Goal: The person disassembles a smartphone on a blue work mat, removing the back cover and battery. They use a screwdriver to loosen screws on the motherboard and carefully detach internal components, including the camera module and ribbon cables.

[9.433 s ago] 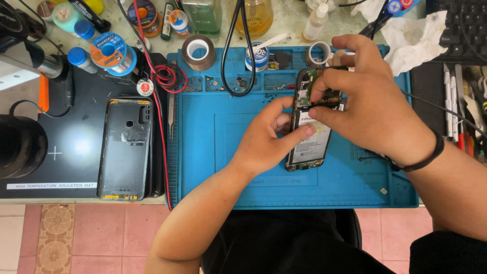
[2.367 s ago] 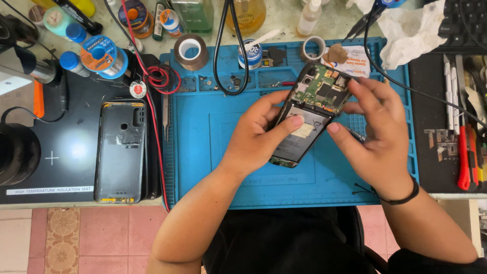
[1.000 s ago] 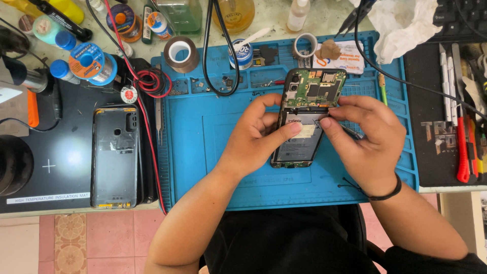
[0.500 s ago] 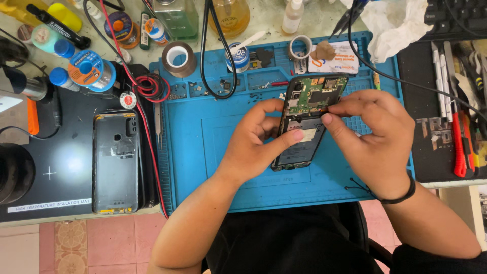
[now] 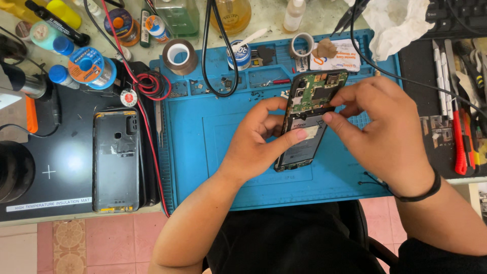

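Observation:
An opened smartphone (image 5: 307, 122) with its back cover off shows a green circuit board at the top and a battery below. It is held tilted above the blue repair mat (image 5: 203, 152). My left hand (image 5: 258, 139) grips its left edge, thumb across the battery. My right hand (image 5: 378, 127) holds the right side, with fingertips pinching at the lower edge of the circuit board. What the fingertips pinch is hidden. The phone's removed back cover (image 5: 115, 160) lies on the black insulation mat (image 5: 50, 172) at the left.
Tape rolls (image 5: 178, 55), a solder spool (image 5: 91, 66), bottles and black cables (image 5: 215, 45) crowd the back of the bench. Tweezers (image 5: 159, 122) lie at the blue mat's left rim. Hand tools, one red-handled (image 5: 459, 142), lie on the right. A crumpled white cloth (image 5: 393, 23) lies at the back right.
The phone has stayed in both hands, tilted above the mat. My right fingers have shifted onto the lower edge of the circuit board. The view has drifted slightly.

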